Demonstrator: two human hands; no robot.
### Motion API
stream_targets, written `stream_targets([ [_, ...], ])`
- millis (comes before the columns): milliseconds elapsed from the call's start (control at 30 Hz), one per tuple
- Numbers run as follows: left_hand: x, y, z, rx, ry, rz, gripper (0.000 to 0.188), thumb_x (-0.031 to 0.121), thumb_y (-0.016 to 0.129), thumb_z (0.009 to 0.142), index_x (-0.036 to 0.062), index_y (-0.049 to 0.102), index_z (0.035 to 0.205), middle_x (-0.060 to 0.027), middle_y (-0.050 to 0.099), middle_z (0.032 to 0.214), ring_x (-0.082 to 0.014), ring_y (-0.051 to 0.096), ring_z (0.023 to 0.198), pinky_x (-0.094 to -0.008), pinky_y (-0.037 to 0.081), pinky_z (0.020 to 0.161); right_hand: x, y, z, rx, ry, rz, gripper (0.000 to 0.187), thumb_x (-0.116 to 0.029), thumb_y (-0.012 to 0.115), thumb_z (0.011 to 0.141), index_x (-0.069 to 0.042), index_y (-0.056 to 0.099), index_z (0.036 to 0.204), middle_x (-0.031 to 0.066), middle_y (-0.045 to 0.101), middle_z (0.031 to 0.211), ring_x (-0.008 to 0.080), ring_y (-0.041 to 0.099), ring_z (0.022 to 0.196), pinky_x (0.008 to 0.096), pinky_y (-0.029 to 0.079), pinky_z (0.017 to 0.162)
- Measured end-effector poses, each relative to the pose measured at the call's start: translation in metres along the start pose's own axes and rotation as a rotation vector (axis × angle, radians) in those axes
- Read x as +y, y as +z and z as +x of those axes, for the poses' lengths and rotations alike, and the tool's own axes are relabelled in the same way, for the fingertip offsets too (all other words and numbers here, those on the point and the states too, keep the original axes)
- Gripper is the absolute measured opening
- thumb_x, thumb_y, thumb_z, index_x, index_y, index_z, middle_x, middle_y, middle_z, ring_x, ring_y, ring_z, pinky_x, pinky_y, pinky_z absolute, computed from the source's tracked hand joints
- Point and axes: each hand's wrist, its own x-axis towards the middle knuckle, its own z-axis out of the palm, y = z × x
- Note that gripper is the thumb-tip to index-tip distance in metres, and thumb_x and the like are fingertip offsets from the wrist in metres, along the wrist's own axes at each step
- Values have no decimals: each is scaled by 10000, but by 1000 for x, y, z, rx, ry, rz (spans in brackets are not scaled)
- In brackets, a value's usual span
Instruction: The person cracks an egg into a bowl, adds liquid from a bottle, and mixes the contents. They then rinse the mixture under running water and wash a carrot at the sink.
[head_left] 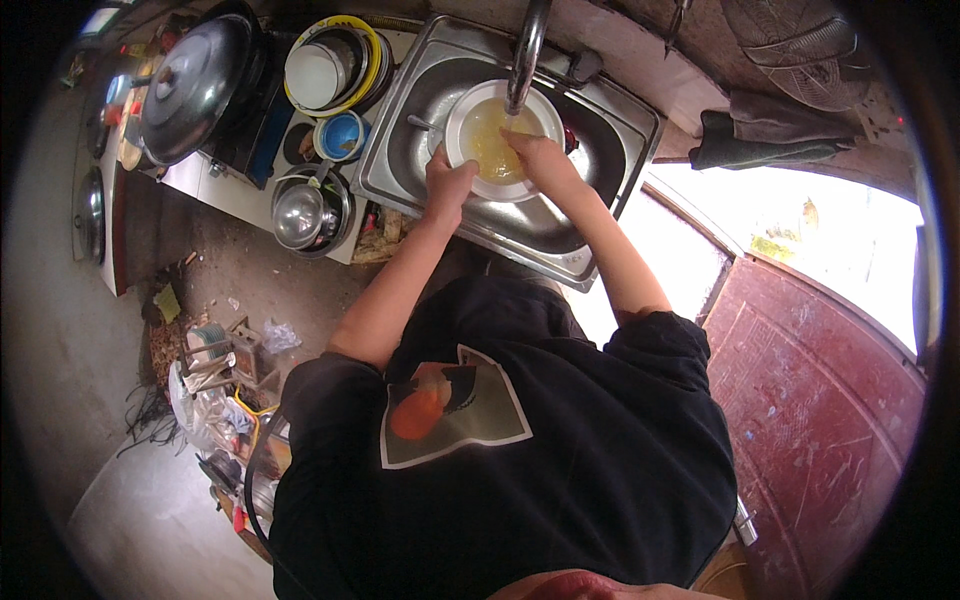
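My left hand (450,183) grips the near left rim of a white bowl (537,102), which holds yellowish, foamy liquid (494,140). Over the bowl's right side reaches my right hand (537,158), its fingers bent together down toward the liquid. What those fingers hold, if anything, is hidden. The bowl is inside a steel sink (590,205), right below the curved metal faucet (527,55). A utensil handle (424,122) shows beside the bowl on the left. Something dark red (570,140) peeks out past its right edge.
Left of the sink are stacked bowls with a yellow-rimmed basin (372,60), a blue-lined container (342,134) and metal bowls (300,215). Farther left, a large lidded wok (195,90) rests on a stove. Cloths (770,145) hang at the right, above a reddish door (810,390). Clutter covers the lower-left floor.
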Motion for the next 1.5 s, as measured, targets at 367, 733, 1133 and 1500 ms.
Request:
stream_targets([
  [367,1,7,-6,-21,-48,26,443,-22,564,724,16,561,1165,-80,638,1030,-169,629,909,-297,509,793,9,8,11,-214,35,-276,187,-120,586,808,-89,709,945,151,679,887,316,663,833,416,521,735],
  [733,-6,0,-5,-48,-66,16,446,6,593,726,38,557,1169,-73,637,1013,-162,642,851,-292,529,698,5,-44,-28,380,104,690,219,-7,558,892,-10,685,1071,91,707,1005,140,650,932,254,500,839],
  [1133,-26,0,2,-126,-45,19,461,1,593,731,68,551,1185,-65,633,1022,-175,658,848,-313,576,634,53,-43,-53,688,501,792,271,-234,615,929,24,684,970,44,639,722,85,563,605,217,459,560],
  [1500,-22,0,-2,-248,-208,-88,510,41,634,703,80,535,1201,-59,624,1013,-180,654,844,-309,586,609,50,-28,-69,295,479,907,414,-353,492,991,-46,590,1250,-59,580,779,16,452,623,192,368,542],
])
